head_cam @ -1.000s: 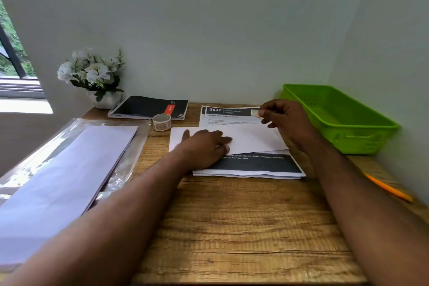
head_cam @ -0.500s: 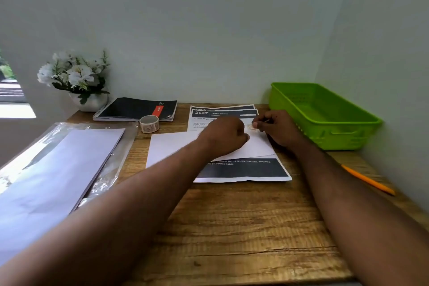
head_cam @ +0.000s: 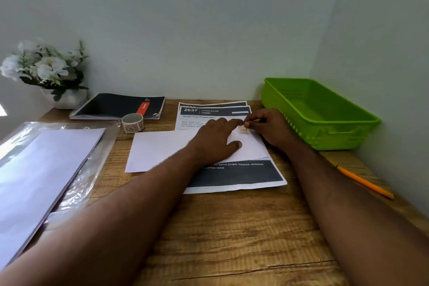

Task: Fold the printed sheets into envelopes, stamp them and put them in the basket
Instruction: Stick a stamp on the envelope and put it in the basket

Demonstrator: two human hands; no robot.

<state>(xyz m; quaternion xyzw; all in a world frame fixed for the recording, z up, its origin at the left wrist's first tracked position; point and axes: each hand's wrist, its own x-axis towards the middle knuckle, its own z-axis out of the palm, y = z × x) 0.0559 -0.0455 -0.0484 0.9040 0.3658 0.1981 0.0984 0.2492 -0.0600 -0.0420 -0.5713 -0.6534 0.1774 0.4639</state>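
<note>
Left hand lies flat, fingers spread, pinning the envelope; right hand pinches the stamp onto its corner.

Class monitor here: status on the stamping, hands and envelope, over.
Left hand flat on white envelope, pinning it. Right hand pinching stamp at envelope's far right corner. Green basket to the right, path unobstructed.

Grainy matt wooden desk, glossy green plastic basket, matt paper envelope, shiny clear plastic sleeve.
</note>
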